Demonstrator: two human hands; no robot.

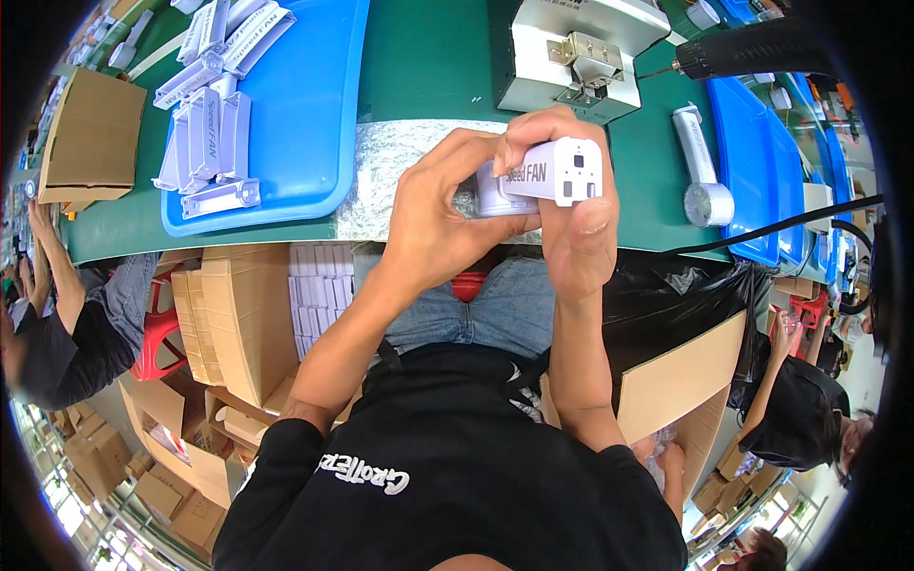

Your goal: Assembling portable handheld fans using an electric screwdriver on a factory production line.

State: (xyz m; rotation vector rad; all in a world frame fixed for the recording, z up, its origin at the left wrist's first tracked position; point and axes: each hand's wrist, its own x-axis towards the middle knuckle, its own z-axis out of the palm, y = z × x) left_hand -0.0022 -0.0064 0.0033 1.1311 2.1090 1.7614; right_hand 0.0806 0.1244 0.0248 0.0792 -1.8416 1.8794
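Observation:
Between my two hands, over the table's near edge, is a white plastic handheld fan housing [575, 172] with dark lettering on its side. Its end face, with small square openings, is turned up toward me. My left hand [433, 214] curls round the round white part at the housing's left. My right hand [583, 252] grips the handle part, with its fingers over the top and its thumb near the end face. Fingers cover much of the housing. Just beyond my hands stands a silver metal fixture [528, 81] with a hinged bracket on its front.
A blue tray [309, 143] at left holds several white handle shells [205, 138]. On the right lie another white fan piece [700, 171], a blue tray [747, 181] and a black electric screwdriver [743, 52]. A black cable [771, 228] crosses there. Cardboard boxes [248, 314] stand below; co-workers sit both sides.

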